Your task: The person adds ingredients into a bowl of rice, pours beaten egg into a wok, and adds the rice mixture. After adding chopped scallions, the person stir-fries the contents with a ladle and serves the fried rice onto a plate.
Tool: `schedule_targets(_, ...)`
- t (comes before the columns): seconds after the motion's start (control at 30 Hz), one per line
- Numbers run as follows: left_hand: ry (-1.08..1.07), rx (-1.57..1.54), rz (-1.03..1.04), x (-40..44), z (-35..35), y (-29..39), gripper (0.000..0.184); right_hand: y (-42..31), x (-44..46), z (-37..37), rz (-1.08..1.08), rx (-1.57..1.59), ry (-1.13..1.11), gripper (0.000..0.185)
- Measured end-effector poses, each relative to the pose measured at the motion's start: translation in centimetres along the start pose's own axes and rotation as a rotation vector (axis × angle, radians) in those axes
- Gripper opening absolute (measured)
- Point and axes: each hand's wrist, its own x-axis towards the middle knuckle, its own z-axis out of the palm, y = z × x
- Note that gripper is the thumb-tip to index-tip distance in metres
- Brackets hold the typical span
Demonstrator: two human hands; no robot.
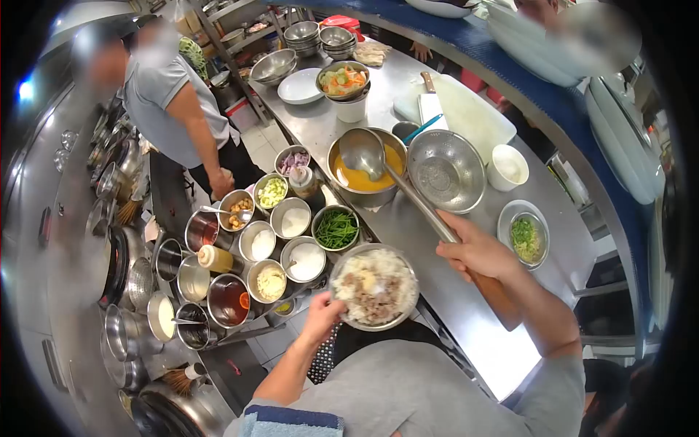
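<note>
My left hand (323, 317) grips the rim of a metal bowl (374, 287) filled with white rice and bits of brownish meat. The fingers of my right hand (470, 247) are wrapped round the handle of a long ladle (362, 154). The ladle's round head rests over a metal pot (368, 197) of yellow-orange liquid, which looks like beaten egg. Beside the pot, to its right, is a perforated metal strainer (446, 172). A metal container of chopped greens (336, 228) stands just beyond the rice bowl.
Several metal containers with sauces, a squeeze bottle (215, 258) and chopped ingredients stand at the left. A cleaver (429, 102) and a white cutting board (473, 113) lie at the back. Another person (178, 102) stands at the upper left. A bowl of chopped scallion (524, 237) is at right.
</note>
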Motion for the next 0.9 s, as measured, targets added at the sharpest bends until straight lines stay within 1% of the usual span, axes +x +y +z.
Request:
schedule_targets(0.03, 0.029, -0.004, 0.032, 0.0, -1.1, -0.2, 0.016, -0.2, 0.1, -0.2, 0.002, 0.027, -0.018, 0.070)
schedule_targets(0.07, 0.053, -0.092, 0.039, 0.1, -2.0, -0.4, 0.019, -0.4, 0.3, -0.4, 0.004, 0.051, -0.038, 0.069)
schedule_targets(0.1, 0.087, -0.081, 0.064, 0.0, -2.3, 0.4, 0.021, -0.7, 0.4, -0.4, 0.009, 0.075, -0.060, 0.069)
schedule_targets(0.17, 0.212, -0.166, 0.112, -0.5, -1.5, 1.4, 0.009, -1.2, 0.4, -0.4, 0.009, 0.109, -0.060, 0.063)
schedule_targets(0.2, 0.209, -0.151, 0.088, -0.4, -2.9, 0.5, 0.020, -1.4, 0.4, -0.5, 0.008, 0.127, -0.060, 0.060)
schedule_targets(0.3, 0.228, -0.208, 0.091, -0.7, -3.2, 0.3, 0.019, -1.6, 0.5, -0.7, 0.010, 0.143, -0.102, 0.056)
schedule_targets(0.33, 0.273, -0.243, 0.118, -1.2, -2.1, 1.1, 0.010, -1.6, 0.6, -0.7, 0.013, 0.148, -0.103, 0.056)
schedule_targets(0.43, 0.268, -0.266, 0.128, -1.9, -1.7, 1.1, 0.017, -1.4, 0.9, -0.9, 0.016, 0.151, -0.118, 0.055)
schedule_targets(0.6, 0.313, -0.352, 0.141, -3.2, -0.4, 0.8, 0.020, -0.9, 1.4, -1.6, 0.035, 0.149, -0.138, 0.051)
schedule_targets(0.67, 0.318, -0.358, 0.158, -3.1, -0.1, 0.9, 0.021, -1.0, 1.6, -1.9, 0.048, 0.171, -0.163, 0.055)
schedule_targets(0.8, 0.354, -0.391, 0.158, -3.7, 0.3, 0.3, 0.022, -0.7, 1.6, -2.1, 0.114, 0.344, -0.184, 0.056)
schedule_targets(0.83, 0.369, -0.401, 0.154, -4.1, 0.4, 0.2, 0.023, -0.5, 1.5, -2.0, 0.124, 0.385, -0.180, 0.047)
schedule_targets(0.87, 0.345, -0.372, 0.138, -4.2, -0.1, -0.3, 0.030, -0.6, 1.6, -2.2, 0.123, 0.420, -0.172, 0.039)
schedule_targets(0.9, 0.349, -0.370, 0.140, -4.3, -0.2, -0.2, 0.030, -0.6, 1.5, -2.2, 0.125, 0.458, -0.164, 0.030)
